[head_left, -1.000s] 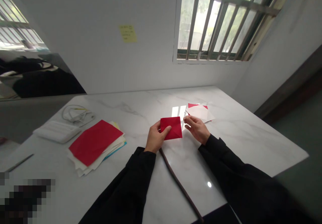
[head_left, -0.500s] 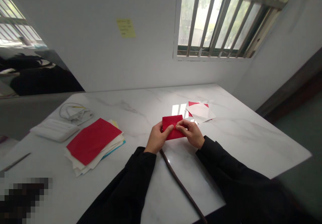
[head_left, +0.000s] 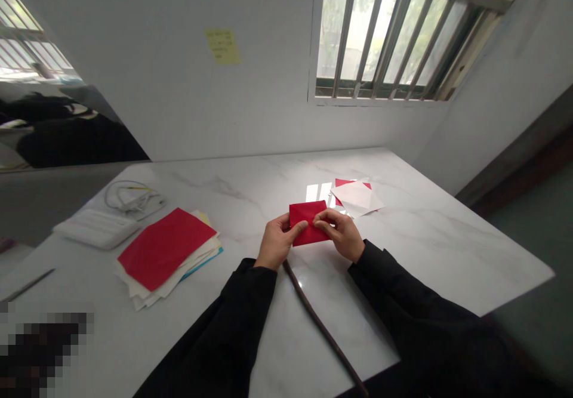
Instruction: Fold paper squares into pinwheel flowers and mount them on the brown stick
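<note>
Between my hands, above the marble-patterned table, is a red paper envelope [head_left: 308, 210] with folds meeting near its middle. My left hand [head_left: 276, 244] grips its left side, thumb on the front and fingers behind. My right hand [head_left: 344, 235] has thumb and forefinger pinched together at the envelope's right middle, with the other fingers curled. Whatever small part lies between those fingertips is hidden. Just below my left hand begins a thin dark brown stick-like strip [head_left: 316, 320], which runs down to the near edge.
A stack of papers topped by a red sheet [head_left: 168, 249] lies left on the table [head_left: 250, 320]. Behind it are a white case [head_left: 96, 229] and a coiled cable [head_left: 128, 198]; a pen [head_left: 31, 284] lies far left. White paper [head_left: 358, 200] over red paper lies back right.
Both hands keep their hold on the envelope. My right fingertips have shifted very slightly to the right, and the view has tilted a little; the papers stay put.
</note>
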{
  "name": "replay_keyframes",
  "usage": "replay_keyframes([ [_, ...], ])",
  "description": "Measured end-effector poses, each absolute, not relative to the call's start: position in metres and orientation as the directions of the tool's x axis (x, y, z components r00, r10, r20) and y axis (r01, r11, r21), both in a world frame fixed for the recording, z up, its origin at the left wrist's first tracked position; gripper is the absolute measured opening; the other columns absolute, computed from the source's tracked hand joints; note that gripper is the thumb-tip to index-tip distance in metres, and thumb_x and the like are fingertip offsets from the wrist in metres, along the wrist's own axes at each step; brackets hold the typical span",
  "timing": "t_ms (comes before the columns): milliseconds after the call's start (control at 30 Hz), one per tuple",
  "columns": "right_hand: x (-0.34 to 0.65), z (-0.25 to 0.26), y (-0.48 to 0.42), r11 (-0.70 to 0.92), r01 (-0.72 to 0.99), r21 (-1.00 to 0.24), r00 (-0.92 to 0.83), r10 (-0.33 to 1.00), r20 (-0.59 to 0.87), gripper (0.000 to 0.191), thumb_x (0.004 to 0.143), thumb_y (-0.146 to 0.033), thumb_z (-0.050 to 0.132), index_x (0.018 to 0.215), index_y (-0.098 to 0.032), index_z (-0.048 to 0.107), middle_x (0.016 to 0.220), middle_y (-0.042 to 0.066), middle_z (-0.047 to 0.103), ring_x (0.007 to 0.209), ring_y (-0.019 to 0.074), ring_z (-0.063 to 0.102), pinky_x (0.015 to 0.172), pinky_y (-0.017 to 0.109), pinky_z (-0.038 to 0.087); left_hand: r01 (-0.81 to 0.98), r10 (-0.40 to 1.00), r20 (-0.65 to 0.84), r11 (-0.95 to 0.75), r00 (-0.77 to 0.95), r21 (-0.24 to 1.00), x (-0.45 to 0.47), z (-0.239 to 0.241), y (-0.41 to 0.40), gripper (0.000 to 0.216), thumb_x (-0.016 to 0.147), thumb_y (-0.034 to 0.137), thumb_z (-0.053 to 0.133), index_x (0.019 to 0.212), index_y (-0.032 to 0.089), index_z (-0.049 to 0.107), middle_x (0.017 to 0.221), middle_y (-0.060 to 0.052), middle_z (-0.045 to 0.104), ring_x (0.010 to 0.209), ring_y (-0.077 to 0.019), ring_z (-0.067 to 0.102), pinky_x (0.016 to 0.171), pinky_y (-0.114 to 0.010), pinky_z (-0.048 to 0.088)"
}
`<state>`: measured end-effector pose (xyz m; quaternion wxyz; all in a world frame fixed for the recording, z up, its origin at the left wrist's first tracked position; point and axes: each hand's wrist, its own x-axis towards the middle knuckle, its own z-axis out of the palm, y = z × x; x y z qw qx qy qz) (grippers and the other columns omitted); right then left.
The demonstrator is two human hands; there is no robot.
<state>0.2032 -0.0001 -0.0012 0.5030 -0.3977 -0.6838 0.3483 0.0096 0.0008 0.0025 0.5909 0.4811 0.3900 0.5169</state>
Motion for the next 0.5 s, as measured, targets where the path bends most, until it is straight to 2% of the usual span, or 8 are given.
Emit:
replay_keyframes([
  [133, 0.2040, -0.0004, -0.0006, 0.453, 0.207, -0.867, -0.193, 0.888, 0.418, 0.018, 0.098, -0.037, 0.069, 0.089, -0.021, 0.072, 0.091, 0.004, 0.073, 0.084, 0.0201, 0.062, 0.078, 0.034, 0.047, -0.235, 0.991, 0.026, 0.005, 0.129, 0.972, 0.0121, 0.0036, -0.0013, 0.058, 0.065, 0.048, 0.096, 0.107, 0.012, 0.079, 0.097, -0.012, 0.082, 0.084, -0.0280, 0.077, 0.086, -0.043, 0.062],
  [267, 0.2040, -0.0017, -0.0007, 0.466, 0.214, -0.858, -0.207, 0.880, 0.427, 0.016, 0.098, -0.035, 0.070, 0.090, -0.021, 0.072, 0.091, 0.004, 0.072, 0.083, 0.0194, 0.062, 0.076, 0.033, 0.047, -0.206, 0.995, 0.038, -0.017, 0.097, 0.978, 0.0146, 0.0057, -0.0046, 0.056, 0.067, 0.047, 0.094, 0.108, 0.012, 0.080, 0.096, -0.011, 0.082, 0.088, -0.0275, 0.077, 0.087, -0.040, 0.062],
  [500, 0.2043, -0.0026, -0.0011, 0.442, 0.218, -0.870, -0.227, 0.890, 0.395, 0.019, 0.098, -0.038, 0.070, 0.090, -0.022, 0.073, 0.092, 0.005, 0.071, 0.085, 0.0204, 0.063, 0.072, 0.033, 0.049, -0.152, 0.997, 0.028, -0.018, 0.066, 0.988, 0.0169, 0.0075, -0.0071, 0.047, 0.073, 0.042, 0.089, 0.108, 0.013, 0.079, 0.096, -0.010, 0.082, 0.086, -0.0257, 0.077, 0.083, -0.038, 0.062],
])
